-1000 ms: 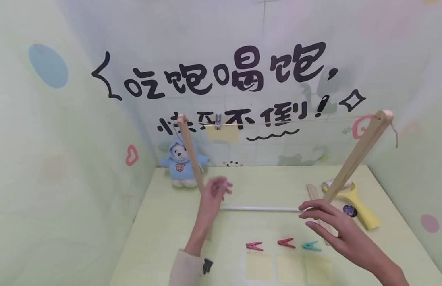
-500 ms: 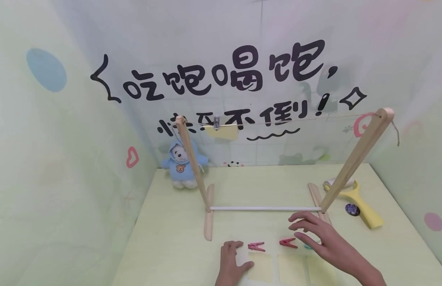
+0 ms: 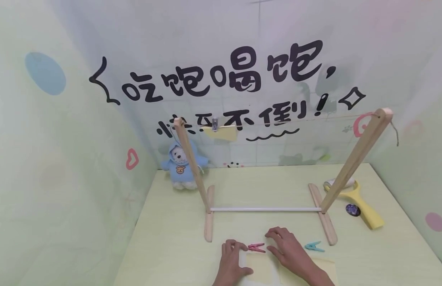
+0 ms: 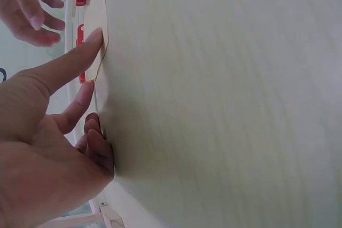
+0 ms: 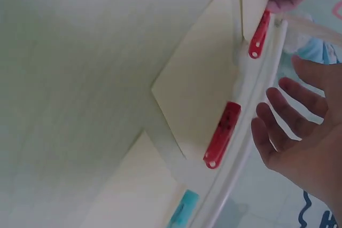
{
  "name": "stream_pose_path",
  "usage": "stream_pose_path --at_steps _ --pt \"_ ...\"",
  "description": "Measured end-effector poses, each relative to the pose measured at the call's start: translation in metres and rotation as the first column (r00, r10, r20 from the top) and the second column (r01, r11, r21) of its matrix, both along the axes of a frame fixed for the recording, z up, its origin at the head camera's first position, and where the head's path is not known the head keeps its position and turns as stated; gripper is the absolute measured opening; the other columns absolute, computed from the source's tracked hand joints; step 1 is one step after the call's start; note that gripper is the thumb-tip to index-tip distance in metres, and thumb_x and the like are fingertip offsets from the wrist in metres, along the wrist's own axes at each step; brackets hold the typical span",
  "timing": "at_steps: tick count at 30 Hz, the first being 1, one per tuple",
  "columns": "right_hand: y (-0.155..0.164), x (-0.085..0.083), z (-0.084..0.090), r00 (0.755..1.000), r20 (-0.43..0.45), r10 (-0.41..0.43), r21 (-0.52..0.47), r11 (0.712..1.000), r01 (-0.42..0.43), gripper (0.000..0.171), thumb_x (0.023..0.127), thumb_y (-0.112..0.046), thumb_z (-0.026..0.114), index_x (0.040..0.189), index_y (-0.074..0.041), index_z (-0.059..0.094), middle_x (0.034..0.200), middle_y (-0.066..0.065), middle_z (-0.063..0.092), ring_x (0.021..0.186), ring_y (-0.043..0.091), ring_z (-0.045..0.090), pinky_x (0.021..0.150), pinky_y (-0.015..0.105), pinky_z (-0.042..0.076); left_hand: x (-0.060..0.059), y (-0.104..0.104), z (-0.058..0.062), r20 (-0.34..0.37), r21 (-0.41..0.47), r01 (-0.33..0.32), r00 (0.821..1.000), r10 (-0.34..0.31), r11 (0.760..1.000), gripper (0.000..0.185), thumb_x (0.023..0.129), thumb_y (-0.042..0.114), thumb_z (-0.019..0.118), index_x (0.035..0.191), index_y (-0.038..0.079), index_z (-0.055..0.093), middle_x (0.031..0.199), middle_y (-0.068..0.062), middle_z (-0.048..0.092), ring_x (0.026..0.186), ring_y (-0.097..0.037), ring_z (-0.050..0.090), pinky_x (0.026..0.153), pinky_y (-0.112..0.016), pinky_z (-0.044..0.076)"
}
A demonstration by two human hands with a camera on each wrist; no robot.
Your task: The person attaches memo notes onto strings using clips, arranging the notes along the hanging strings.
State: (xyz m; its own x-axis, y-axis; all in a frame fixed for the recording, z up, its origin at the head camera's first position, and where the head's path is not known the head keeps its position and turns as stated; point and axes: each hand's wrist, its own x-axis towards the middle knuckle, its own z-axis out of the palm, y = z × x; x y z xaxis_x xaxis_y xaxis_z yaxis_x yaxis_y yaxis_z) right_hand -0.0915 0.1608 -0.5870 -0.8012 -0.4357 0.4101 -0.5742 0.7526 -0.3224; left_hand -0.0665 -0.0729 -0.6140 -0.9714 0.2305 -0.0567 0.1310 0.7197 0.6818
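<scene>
We are seeing the pink clothespin lying flat by the pale yellow paper square's far edge.

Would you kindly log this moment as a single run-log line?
left hand: open, fingers pressing yellow paper | right hand: open, hovering over red clip | blue clip: on table

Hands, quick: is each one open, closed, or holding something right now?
Left hand: open, fingers pressing a yellow paper sheet flat on the table.
Right hand: open, holding nothing, hovering over a red clothespin.
</scene>
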Motion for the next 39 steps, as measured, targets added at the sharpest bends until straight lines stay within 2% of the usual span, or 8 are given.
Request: stream_pose_path --at_steps 3,8,12,17,24,31,35,39 --pt "-0.010 -0.002 -0.010 0.998 -0.060 -0.004 0.060 0.998 0.008 0.033 0.075 -0.019 0.086 0.104 -0.015 0.069 0.109 -0.003 0.065 0.100 0.018 0.058 0.078 0.036 0.051 -0.001 -0.001 0.000 -0.002 0.001 0.002 1.000 -0.002 1.000 0.052 0.067 0.032 0.091 0.106 0.024 0.058 0.119 0.000 0.040 0.111 -0.022 0.039 0.088 -0.031 0.049" --pt "-0.015 -0.005 -0.020 0.991 -0.119 0.053 0.066 0.997 -0.045 0.030 0.072 -0.018 0.088 0.096 -0.017 0.069 0.105 -0.002 0.063 0.096 0.015 0.055 0.076 0.033 0.048 0.000 -0.003 0.000 -0.018 0.014 0.010 1.000 -0.010 1.000 0.046 0.067 0.034 0.090 0.098 0.023 0.059 0.117 0.001 0.038 0.107 -0.019 0.037 0.080 -0.026 0.045" --pt "-0.018 -0.005 -0.024 0.990 -0.122 0.065 0.058 0.997 -0.058 0.029 0.074 -0.020 0.087 0.096 -0.019 0.069 0.105 -0.004 0.062 0.096 0.014 0.053 0.078 0.033 0.048 0.003 -0.003 -0.001 -0.052 -0.002 0.010 0.999 -0.010 1.000 0.043 0.068 0.036 0.089 0.096 0.023 0.058 0.118 0.002 0.039 0.107 -0.019 0.037 0.083 -0.027 0.045" --pt "-0.019 -0.005 -0.025 0.990 -0.131 0.057 0.065 0.997 -0.048 0.026 0.075 -0.018 0.086 0.094 -0.020 0.069 0.104 -0.004 0.062 0.095 0.013 0.053 0.079 0.033 0.048 0.003 -0.003 -0.003 -0.073 -0.008 0.003 0.997 -0.004 1.000 0.042 0.069 0.037 0.089 0.095 0.023 0.059 0.117 0.001 0.040 0.105 -0.017 0.037 0.080 -0.026 0.044" --pt "-0.018 -0.004 -0.025 0.994 -0.110 0.025 0.061 0.998 -0.018 0.024 0.076 -0.014 0.086 0.092 -0.018 0.068 0.104 -0.004 0.062 0.095 0.013 0.054 0.075 0.032 0.046 0.001 -0.001 -0.006 -0.041 -0.005 -0.013 0.999 0.013 1.000 0.031 0.075 0.031 0.086 0.093 0.022 0.063 0.111 0.005 0.037 0.100 -0.012 0.033 0.077 -0.022 0.041" --pt "-0.014 -0.006 -0.026 0.996 -0.088 -0.033 0.058 0.998 0.038 0.025 0.080 -0.016 0.083 0.102 -0.015 0.071 0.105 -0.005 0.069 0.097 0.014 0.061 0.077 0.035 0.048 -0.001 0.001 -0.005 -0.030 -0.030 -0.042 0.999 0.041 0.999 0.020 0.081 0.023 0.082 0.093 0.020 0.065 0.113 0.004 0.040 0.097 -0.011 0.034 0.077 -0.024 0.043" --pt "-0.012 -0.007 -0.026 0.997 -0.049 -0.065 0.009 0.998 0.066 0.029 0.082 -0.010 0.080 0.109 -0.013 0.071 0.103 -0.005 0.072 0.098 0.013 0.063 0.078 0.037 0.048 -0.002 0.003 -0.007 -0.013 -0.034 -0.069 0.998 0.069 0.997 0.017 0.083 0.021 0.080 0.093 0.019 0.066 0.114 0.004 0.042 0.097 -0.011 0.035 0.077 -0.025 0.041" --pt "-0.009 -0.006 -0.024 0.998 0.006 -0.063 -0.121 0.991 0.064 0.031 0.083 -0.006 0.079 0.112 -0.011 0.072 0.104 -0.005 0.073 0.100 0.012 0.064 0.081 0.036 0.050 -0.002 0.005 -0.008 -0.032 -0.050 -0.076 0.997 0.075 0.996 0.015 0.085 0.020 0.079 0.091 0.019 0.065 0.113 0.005 0.043 0.099 -0.013 0.036 0.080 -0.026 0.042"
